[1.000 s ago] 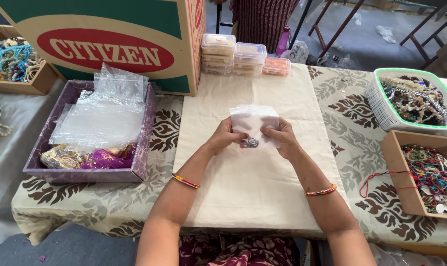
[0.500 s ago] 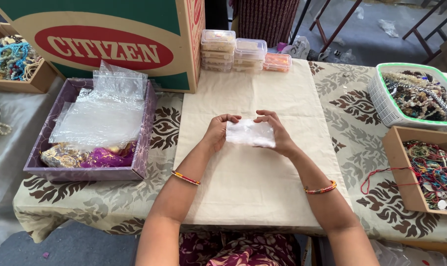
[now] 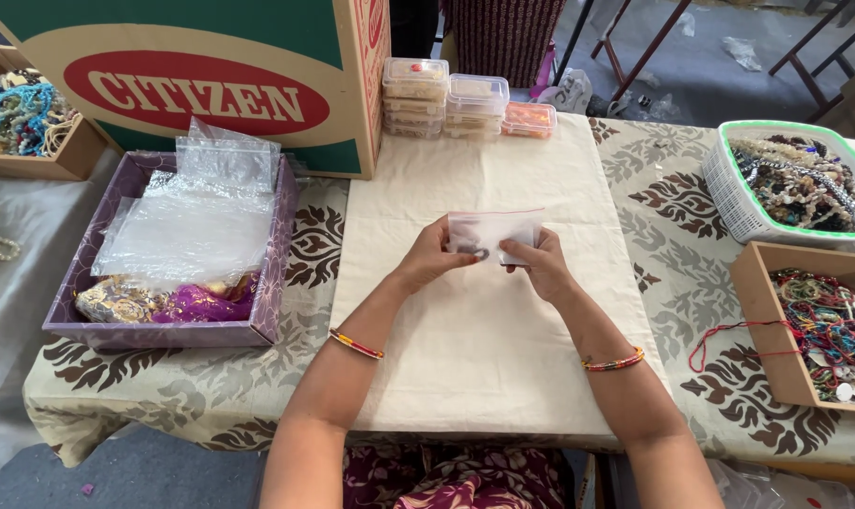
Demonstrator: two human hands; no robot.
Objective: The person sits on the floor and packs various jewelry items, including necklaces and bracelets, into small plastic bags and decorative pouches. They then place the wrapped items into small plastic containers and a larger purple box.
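A small clear plastic zip bag with a small dark item inside is held upright above a cream cloth on the table. My left hand pinches the bag's left side. My right hand grips its right side. Both wrists wear thin coloured bangles.
A purple tray with clear bags and shiny pouches sits to the left. A big green and red cardboard box stands behind it. Stacked clear lidded containers stand at the back. A white basket and a wooden box of beaded jewellery are at the right.
The bag was lying flatter under both hands half a second ago; now it is lifted and turned upright between my fingers, slightly farther from me.
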